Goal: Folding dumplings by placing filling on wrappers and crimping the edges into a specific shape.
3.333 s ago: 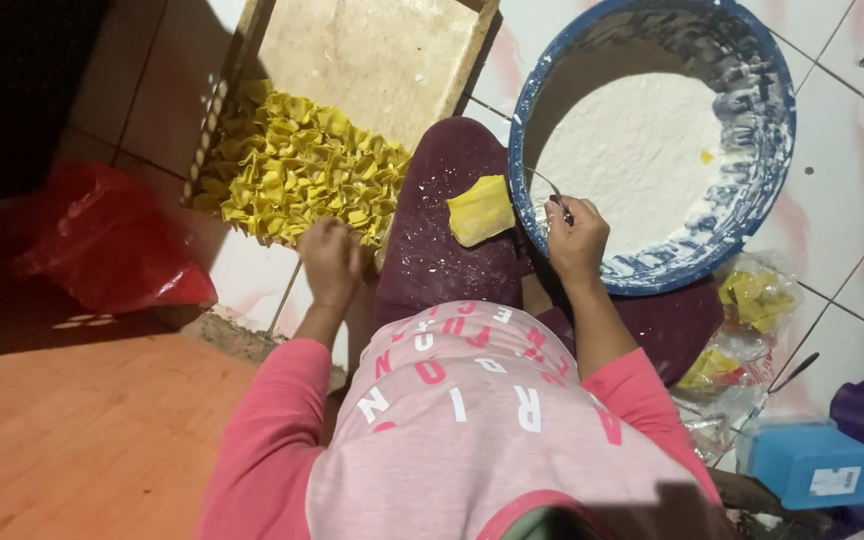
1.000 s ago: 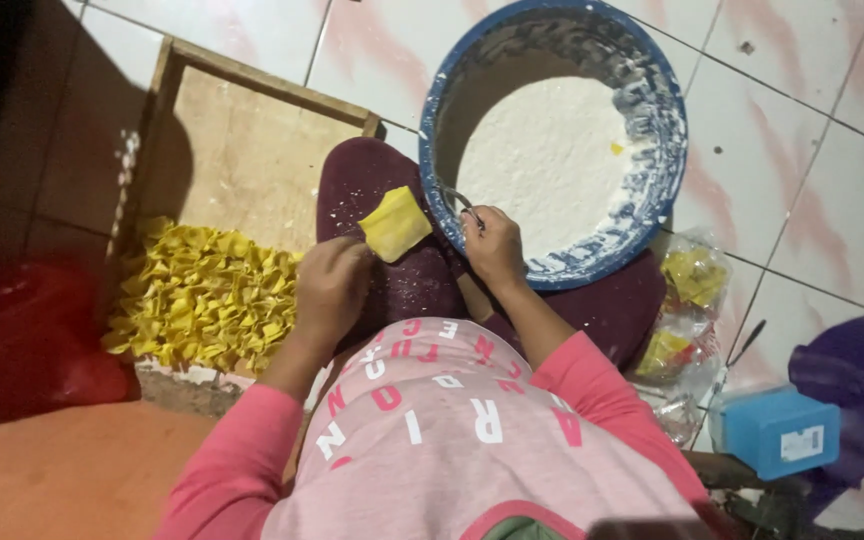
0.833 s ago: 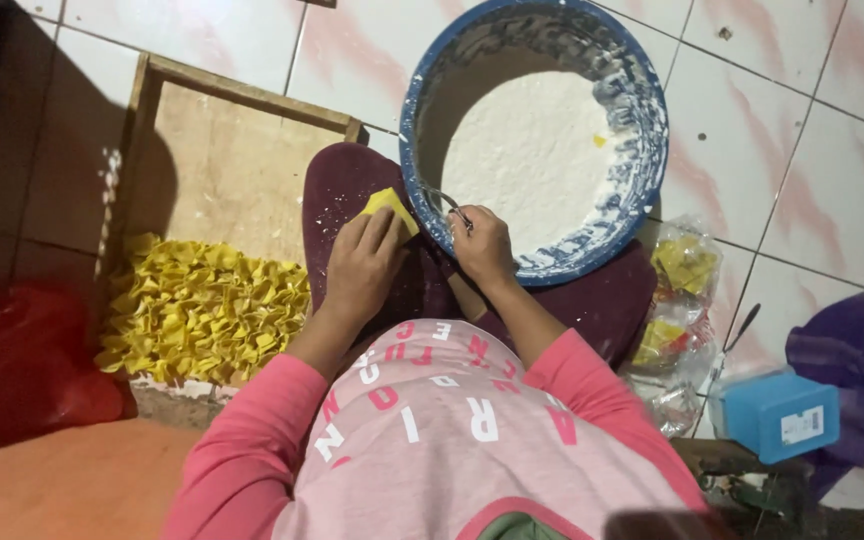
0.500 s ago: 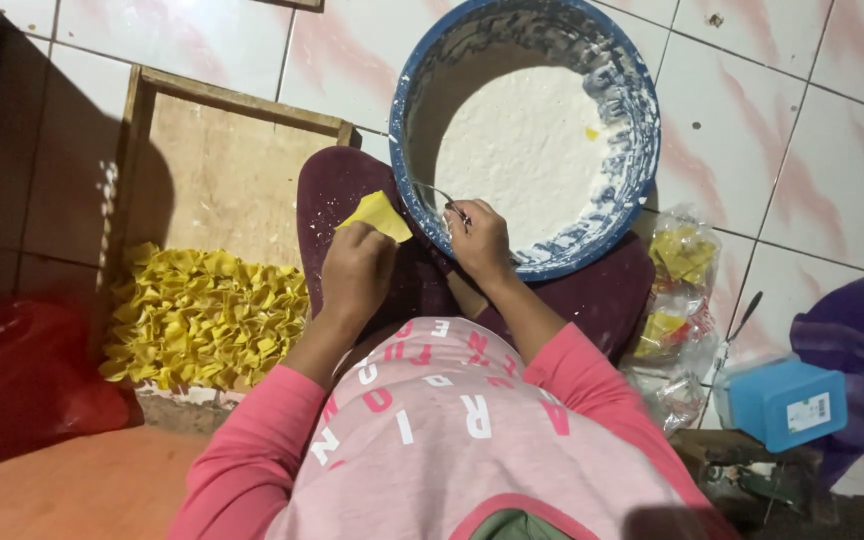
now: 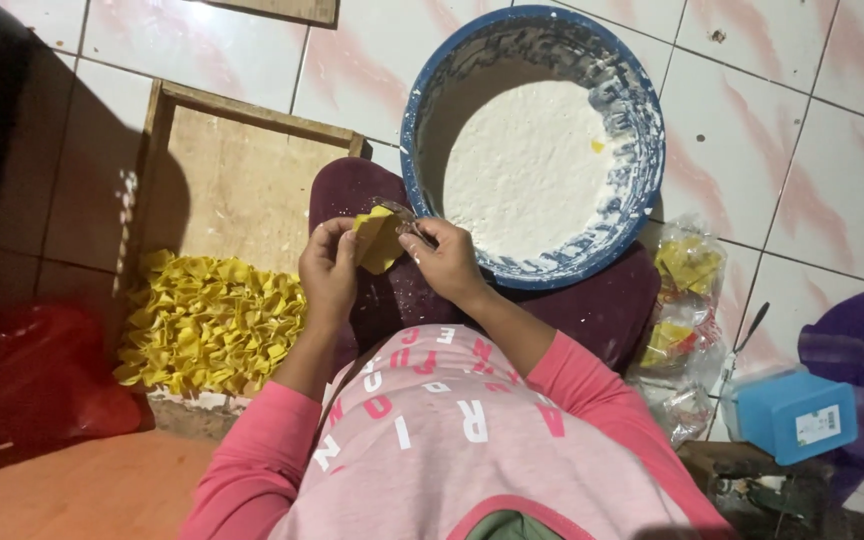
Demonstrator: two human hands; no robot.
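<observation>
White floor tiles with pinkish streaks spread under everything, and the person sits low among the things, knees up under dark maroon cloth. Both hands meet over the lap: the left hand [image 5: 327, 272] and the right hand [image 5: 444, 262] pinch a small yellow wrapper [image 5: 379, 238] between their fingertips, fingers closed on its edges, the sheet already bent into a fold. A thin metal utensil seems to lie along the right fingers, though I cannot make it out clearly.

From the hands, the blue basin [image 5: 642, 190] sits at about one o'clock, just beside the right hand, its white filling [image 5: 527, 165] smeared up the walls. At nine o'clock the wooden tray [image 5: 157, 160] holds a heap of folded yellow pieces [image 5: 207, 320] along its near end, the far end bare. A red plastic bag [image 5: 32, 375] lies further out that way. At three to four o'clock are a clear bag of yellow wrappers [image 5: 687, 290] and a blue box [image 5: 794, 415].

To fold well, I'd judge the edges need lining up squarely before pressing, firm pinches along the seam, and filling kept clear of the rim so it seals.
</observation>
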